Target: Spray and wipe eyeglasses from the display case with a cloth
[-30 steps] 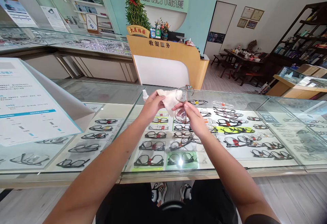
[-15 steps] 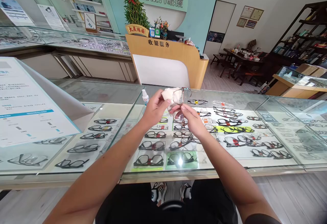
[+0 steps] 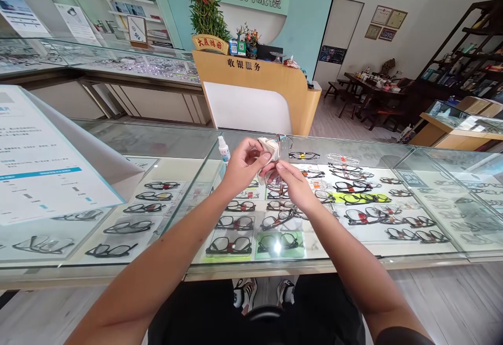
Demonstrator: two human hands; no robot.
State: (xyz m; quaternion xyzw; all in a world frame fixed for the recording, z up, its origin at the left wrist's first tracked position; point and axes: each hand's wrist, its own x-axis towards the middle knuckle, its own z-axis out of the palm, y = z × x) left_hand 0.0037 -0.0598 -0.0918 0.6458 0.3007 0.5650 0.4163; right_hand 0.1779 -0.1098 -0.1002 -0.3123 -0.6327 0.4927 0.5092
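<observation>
Glass tabletop [image 3: 393,261] of an optician's display case runs beneath your hands. Left hand [image 3: 243,169] pinches a white cloth [image 3: 269,148] over the upper lens; right hand [image 3: 293,183] grips the eyeglasses [image 3: 275,174], held upright, long axis vertical, between both.

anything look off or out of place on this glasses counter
Nothing stands out. The left hand presses a cloth on glasses held by the right hand; a small bottle stands upright.
</observation>
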